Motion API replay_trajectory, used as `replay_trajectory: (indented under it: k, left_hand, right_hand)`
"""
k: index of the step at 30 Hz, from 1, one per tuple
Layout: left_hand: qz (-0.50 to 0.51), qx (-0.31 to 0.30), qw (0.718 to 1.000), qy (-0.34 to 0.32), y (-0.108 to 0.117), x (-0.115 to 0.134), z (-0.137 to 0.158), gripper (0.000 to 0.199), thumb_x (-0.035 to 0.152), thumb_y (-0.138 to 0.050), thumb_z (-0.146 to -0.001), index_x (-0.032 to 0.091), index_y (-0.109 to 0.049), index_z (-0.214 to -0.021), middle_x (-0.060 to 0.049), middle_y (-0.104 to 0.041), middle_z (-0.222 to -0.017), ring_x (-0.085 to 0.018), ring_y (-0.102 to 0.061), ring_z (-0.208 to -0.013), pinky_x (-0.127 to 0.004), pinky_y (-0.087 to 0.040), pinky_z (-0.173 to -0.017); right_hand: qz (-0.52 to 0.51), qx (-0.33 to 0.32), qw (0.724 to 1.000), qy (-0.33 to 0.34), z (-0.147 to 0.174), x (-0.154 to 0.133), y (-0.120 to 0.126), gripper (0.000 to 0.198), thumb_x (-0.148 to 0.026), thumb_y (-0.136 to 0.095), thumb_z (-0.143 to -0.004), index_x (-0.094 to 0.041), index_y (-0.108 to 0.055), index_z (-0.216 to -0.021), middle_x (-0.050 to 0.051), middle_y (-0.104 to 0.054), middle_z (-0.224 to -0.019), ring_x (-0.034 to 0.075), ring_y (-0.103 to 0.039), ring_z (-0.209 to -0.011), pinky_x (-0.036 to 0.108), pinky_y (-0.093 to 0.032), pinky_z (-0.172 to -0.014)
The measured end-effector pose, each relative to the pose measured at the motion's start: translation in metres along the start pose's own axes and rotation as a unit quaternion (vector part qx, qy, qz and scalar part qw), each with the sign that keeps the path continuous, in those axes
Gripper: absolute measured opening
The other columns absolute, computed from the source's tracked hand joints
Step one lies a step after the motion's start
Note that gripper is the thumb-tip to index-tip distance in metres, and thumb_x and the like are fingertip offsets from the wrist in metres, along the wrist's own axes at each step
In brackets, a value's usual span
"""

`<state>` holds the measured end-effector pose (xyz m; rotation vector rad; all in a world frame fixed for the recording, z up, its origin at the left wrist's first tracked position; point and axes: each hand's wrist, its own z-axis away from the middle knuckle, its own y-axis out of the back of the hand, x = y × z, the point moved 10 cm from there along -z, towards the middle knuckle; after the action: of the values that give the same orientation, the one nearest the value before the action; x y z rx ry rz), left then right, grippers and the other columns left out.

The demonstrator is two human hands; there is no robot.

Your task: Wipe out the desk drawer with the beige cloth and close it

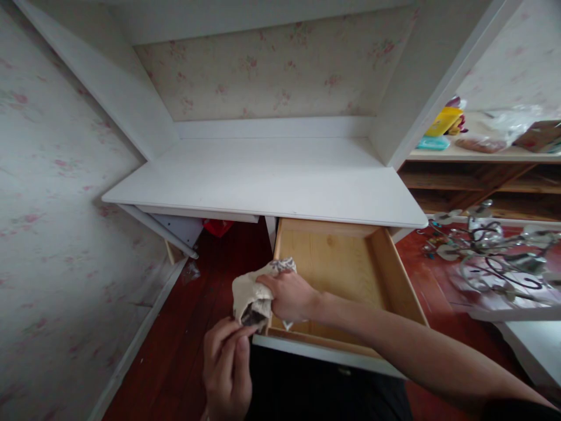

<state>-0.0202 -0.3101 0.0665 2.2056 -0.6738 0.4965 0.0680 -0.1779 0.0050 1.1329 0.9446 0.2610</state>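
Note:
My right hand (287,296) grips a crumpled beige cloth (250,294) at the front left corner of an open wooden drawer (394,275). My left hand (227,365) is just below it, its fingers pinching the cloth's lower, dirty end. The drawer is pulled out from under a white desk (272,181) and its light wood bottom looks bare. The cloth hangs over the drawer's left wall and front edge.
A white shelf frame rises over the desk against floral wallpaper. A red object (218,226) lies under the desk on the dark red floor. To the right stand a metal chandelier (495,251) on the floor and a wooden shelf (482,175) with bags and boxes.

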Motion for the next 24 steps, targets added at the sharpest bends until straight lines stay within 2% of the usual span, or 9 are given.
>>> replay_trajectory:
  k: [3,6,8,11,14,18,24]
  left_hand:
    - [-0.004,0.067,0.996,0.059,0.023,-0.019,-0.016,0.024,0.012,-0.045,-0.093,0.019,-0.068,-0.093,-0.005,-0.058,-0.099,-0.016,-0.057,-0.095,-0.032,-0.047,-0.087]
    - [0.01,0.07,0.994,0.078,0.022,-0.025,-0.026,0.023,0.017,-0.046,-0.095,0.019,-0.068,-0.089,-0.004,-0.059,-0.097,-0.016,-0.058,-0.094,-0.03,-0.048,-0.086]
    - [0.032,0.026,0.994,0.104,0.006,-0.029,-0.027,0.023,0.021,-0.046,-0.096,0.019,-0.068,-0.09,-0.004,-0.06,-0.097,-0.015,-0.059,-0.093,-0.028,-0.049,-0.084]
    - [0.074,-0.067,0.985,0.143,-0.03,-0.033,-0.02,0.024,0.026,-0.046,-0.097,0.019,-0.068,-0.09,-0.003,-0.063,-0.095,-0.014,-0.062,-0.09,-0.026,-0.051,-0.082]
    - [0.101,-0.144,0.972,0.156,-0.063,-0.032,-0.01,0.025,0.029,-0.045,-0.098,0.019,-0.067,-0.09,-0.003,-0.064,-0.093,-0.014,-0.063,-0.089,-0.025,-0.052,-0.08]
    - [0.083,-0.193,0.969,0.131,-0.087,-0.03,-0.004,0.021,0.032,-0.049,-0.096,0.02,-0.066,-0.097,-0.005,-0.066,-0.098,-0.016,-0.064,-0.089,-0.027,-0.054,-0.078]
    - [0.015,-0.228,0.973,0.014,-0.103,-0.02,-0.002,0.02,0.028,-0.055,-0.091,0.022,-0.065,-0.107,-0.006,-0.066,-0.104,-0.02,-0.063,-0.1,-0.036,-0.053,-0.09]
  right_hand:
    - [-0.049,-0.064,0.996,0.034,0.017,-0.033,-0.015,0.032,-0.026,-0.057,-0.078,-0.023,-0.065,-0.109,0.006,-0.074,-0.092,0.025,-0.069,-0.083,0.03,-0.047,-0.071]
    - [-0.069,-0.096,0.992,0.037,0.028,-0.038,-0.017,0.029,-0.025,-0.06,-0.075,-0.024,-0.066,-0.104,0.005,-0.073,-0.09,0.026,-0.07,-0.083,0.028,-0.046,-0.066]
    - [-0.083,-0.086,0.992,0.046,0.038,-0.031,-0.01,0.029,-0.025,-0.061,-0.075,-0.024,-0.066,-0.103,0.004,-0.073,-0.09,0.025,-0.07,-0.085,0.027,-0.046,-0.068]
    - [-0.108,-0.077,0.989,0.058,0.063,-0.015,-0.001,0.023,-0.027,-0.061,-0.077,-0.024,-0.066,-0.099,0.002,-0.073,-0.088,0.022,-0.071,-0.082,0.024,-0.046,-0.068]
    - [-0.129,-0.088,0.987,0.023,0.096,0.011,0.005,0.022,-0.024,-0.061,-0.076,-0.023,-0.066,-0.098,0.001,-0.074,-0.09,0.019,-0.071,-0.079,0.022,-0.046,-0.067]
    - [-0.147,-0.111,0.982,-0.043,0.149,0.045,0.019,0.024,-0.016,-0.06,-0.075,-0.023,-0.067,-0.097,0.0,-0.074,-0.094,0.018,-0.071,-0.083,0.021,-0.046,-0.069]
    - [-0.103,-0.131,0.971,-0.171,0.229,0.097,0.046,0.034,-0.011,-0.055,-0.075,-0.027,-0.071,-0.099,0.002,-0.074,-0.099,0.02,-0.07,-0.088,0.026,-0.047,-0.075]
